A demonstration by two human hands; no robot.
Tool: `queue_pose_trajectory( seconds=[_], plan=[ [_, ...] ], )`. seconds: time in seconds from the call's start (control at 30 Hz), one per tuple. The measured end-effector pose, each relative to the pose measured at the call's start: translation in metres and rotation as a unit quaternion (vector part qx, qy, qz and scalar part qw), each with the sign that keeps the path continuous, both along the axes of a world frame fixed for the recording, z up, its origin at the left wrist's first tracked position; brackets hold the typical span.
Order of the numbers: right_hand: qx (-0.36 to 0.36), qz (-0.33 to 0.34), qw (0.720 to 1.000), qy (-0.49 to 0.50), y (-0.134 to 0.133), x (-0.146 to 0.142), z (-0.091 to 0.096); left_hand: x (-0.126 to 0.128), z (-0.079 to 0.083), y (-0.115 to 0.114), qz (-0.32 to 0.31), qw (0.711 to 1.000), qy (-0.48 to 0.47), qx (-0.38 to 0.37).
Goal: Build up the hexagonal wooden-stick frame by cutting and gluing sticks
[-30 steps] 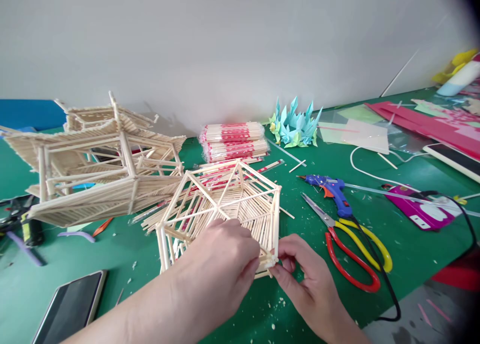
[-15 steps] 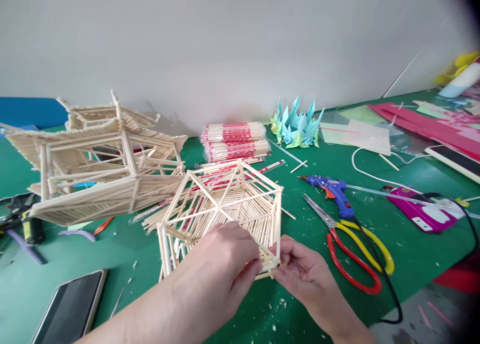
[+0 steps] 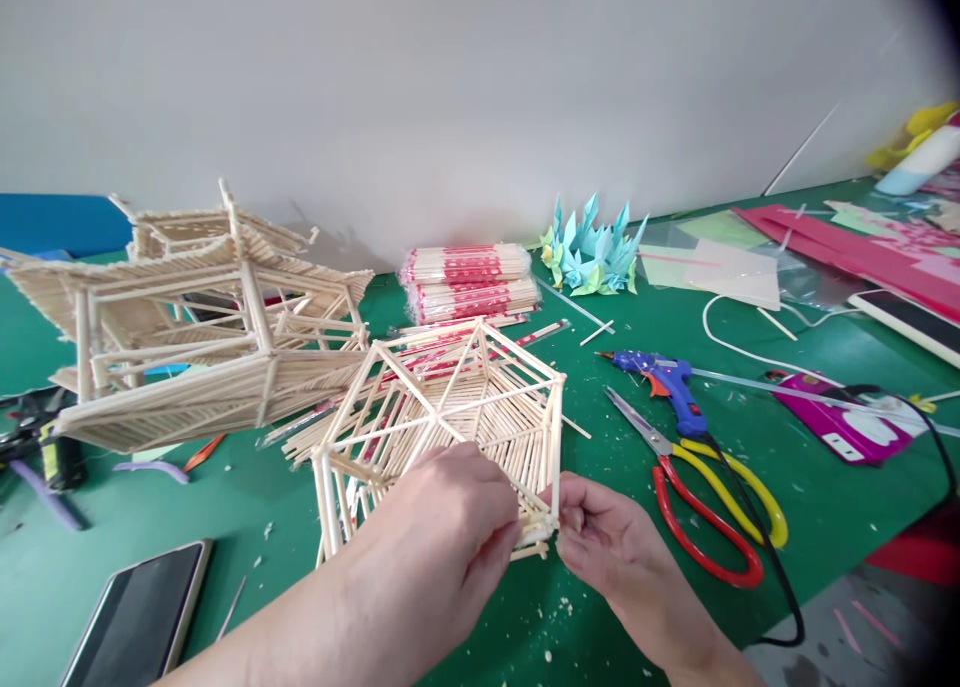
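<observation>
Pale wooden frame point(image 3: 442, 407), green table point(image 3: 825, 497), red-and-yellow scissors point(image 3: 705, 497).

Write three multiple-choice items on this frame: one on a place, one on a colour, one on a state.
1. Where does the blue hot-glue gun lie?
A. right of the hexagonal stick frame
B. on the dark phone
C. under the stick pagoda

2. What colours are the handles of the scissors?
A. blue and white
B. red and yellow
C. both black

3. What are the two hands doing?
A. resting flat on the green table
B. gripping the scissors
C. pinching the near corner of the hexagonal stick frame

Answers: 1 A, the gun lies on the green table right of the frame. 2 B, one loop is red, the other yellow. 3 C, left hand and right hand meet at the frame's near corner.
</observation>
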State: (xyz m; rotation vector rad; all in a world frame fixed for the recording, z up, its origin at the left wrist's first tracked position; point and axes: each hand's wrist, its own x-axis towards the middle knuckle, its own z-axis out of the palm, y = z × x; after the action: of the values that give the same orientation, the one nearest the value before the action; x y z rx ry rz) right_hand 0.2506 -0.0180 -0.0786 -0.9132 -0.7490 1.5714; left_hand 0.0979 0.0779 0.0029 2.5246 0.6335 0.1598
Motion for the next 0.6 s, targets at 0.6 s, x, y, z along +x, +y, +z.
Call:
queue_pose_trajectory(
  seconds=[0.6],
  plan=[
    [-0.001,-0.026,0.999,-0.022,0.0032,-0.0009,-0.0074,0.0007,0.0006,-0.0087,0.031,0.999,0.033,0.021]
  ],
)
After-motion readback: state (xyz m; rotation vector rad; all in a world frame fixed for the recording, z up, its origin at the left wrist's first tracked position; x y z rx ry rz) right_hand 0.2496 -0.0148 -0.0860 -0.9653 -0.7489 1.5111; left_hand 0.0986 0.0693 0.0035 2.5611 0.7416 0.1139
